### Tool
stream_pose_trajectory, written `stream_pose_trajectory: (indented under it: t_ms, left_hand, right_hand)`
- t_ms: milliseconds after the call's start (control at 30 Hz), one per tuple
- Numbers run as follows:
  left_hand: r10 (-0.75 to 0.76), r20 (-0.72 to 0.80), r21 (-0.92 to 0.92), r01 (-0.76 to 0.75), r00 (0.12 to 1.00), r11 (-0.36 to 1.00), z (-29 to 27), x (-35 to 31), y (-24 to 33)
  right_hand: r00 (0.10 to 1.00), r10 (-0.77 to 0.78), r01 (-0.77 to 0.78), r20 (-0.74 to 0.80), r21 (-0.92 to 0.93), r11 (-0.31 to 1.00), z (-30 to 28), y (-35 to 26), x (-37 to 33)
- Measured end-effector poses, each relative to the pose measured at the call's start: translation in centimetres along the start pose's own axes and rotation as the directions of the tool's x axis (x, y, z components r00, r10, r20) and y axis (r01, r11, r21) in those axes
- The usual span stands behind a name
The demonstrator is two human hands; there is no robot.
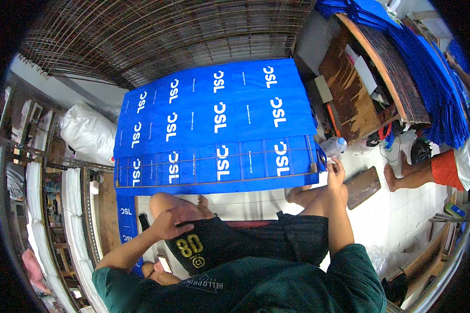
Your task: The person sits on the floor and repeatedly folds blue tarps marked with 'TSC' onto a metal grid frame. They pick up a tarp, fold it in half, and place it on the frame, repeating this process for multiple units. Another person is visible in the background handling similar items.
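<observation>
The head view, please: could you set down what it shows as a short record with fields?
Main thing: large blue printed sheet with white lettering, lying flat on a wire-grid rack
Near edge: thin metal bars lie across the sheet
Right hand: at the sheet's near right corner, fingers at its edge
Left hand: resting on the person's own knee, holding nothing
Posture: seated, dark shorts, green shirt
Right side: wooden table draped with stacked blue sheets; another person's bare legs
</observation>
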State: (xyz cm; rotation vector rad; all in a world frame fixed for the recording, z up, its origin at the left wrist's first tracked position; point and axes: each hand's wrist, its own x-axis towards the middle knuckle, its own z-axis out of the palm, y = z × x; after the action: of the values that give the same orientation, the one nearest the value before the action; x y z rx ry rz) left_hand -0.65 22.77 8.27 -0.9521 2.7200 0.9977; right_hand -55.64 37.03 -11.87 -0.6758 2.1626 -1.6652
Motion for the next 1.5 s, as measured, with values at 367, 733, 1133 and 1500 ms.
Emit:
stream_pose_trajectory:
  t_ms: [367,733,1133,1500]
  left_hand:
    - [0.047,-0.044,-0.054,-0.049,0.998,0.997,4.5,1.9,8.1]
    - [-0.018,0.372,-0.129,0.071,0.928,0.989,21.8,14.8,5.8]
    - [-0.046,0.332,-0.254,0.137,0.942,0.957,19.6,14.7,7.3]
    - [-0.02,0.352,-0.254,0.117,0.936,0.96,18.4,14.3,7.8]
  right_hand:
    - [0.979,-0.165,0.155,-0.121,-0.088,0.984,-0.3,-4.0,-0.7]
    - [0.997,0.009,-0.053,-0.08,-0.563,0.825,-4.9,-3.2,-2.2]
    - [0.993,0.093,-0.115,-0.073,-0.773,0.624,-3.6,-4.6,-1.4]
    - [0.993,0.116,-0.098,-0.033,-0.781,0.617,-2.5,-6.4,-2.4]
